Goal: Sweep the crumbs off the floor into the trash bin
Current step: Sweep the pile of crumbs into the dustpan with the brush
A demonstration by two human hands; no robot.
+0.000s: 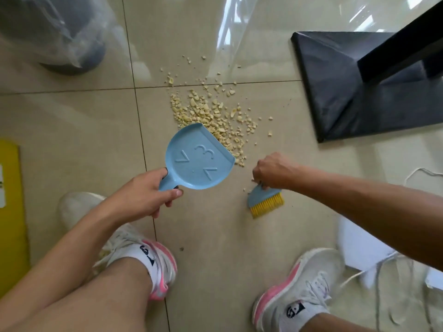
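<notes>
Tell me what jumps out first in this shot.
A pile of pale yellow crumbs lies mid-floor, just beyond the blue dustpan gripped by the left hand. To its right, the right hand holds a small brush with yellow bristles. A bag-lined trash bin stands top left.

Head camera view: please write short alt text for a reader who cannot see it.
A left hand holds a blue dustpan against a crumb pile on tiled floor, while the right hand grips a yellow-bristled brush. A lined trash bin stands beyond.

Bare arms and legs; white socks [143,256], white-and-pink sneakers [299,279].
</notes>
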